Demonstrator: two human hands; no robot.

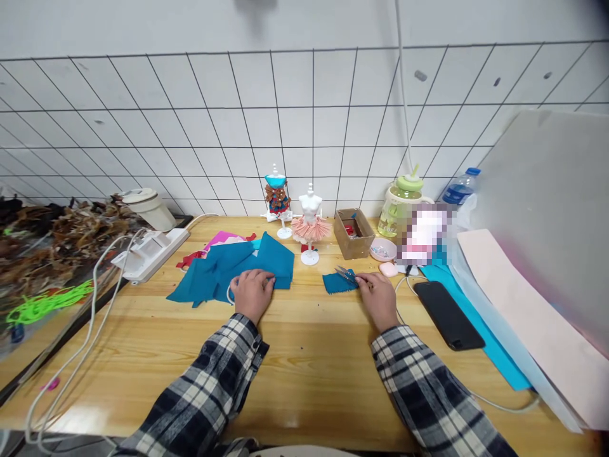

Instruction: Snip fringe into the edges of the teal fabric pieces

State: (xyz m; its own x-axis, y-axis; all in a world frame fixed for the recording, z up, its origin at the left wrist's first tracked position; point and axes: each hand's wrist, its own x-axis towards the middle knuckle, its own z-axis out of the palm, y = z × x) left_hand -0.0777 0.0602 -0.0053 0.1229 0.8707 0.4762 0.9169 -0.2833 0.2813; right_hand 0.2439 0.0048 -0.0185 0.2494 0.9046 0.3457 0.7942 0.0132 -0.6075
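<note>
My left hand (253, 292) lies knuckles up on the near edge of a pile of teal fabric (223, 266), its fingers curled onto the cloth. My right hand (378, 295) is closed on small scissors (346, 275), whose blades rest over a small pleated teal fabric piece (337, 283). Both hands rest on the wooden table (309, 355). Behind them stand two miniature mannequins: one with a pink skirt (310, 225) and one in blue and brown (277, 198).
A small cardboard box (353, 233), a green-lidded bottle (399, 203) and a water bottle (459, 187) stand at the back. A black phone (448, 314) lies at the right on teal and pink sheets. A white power strip (150, 252) and cables lie at the left.
</note>
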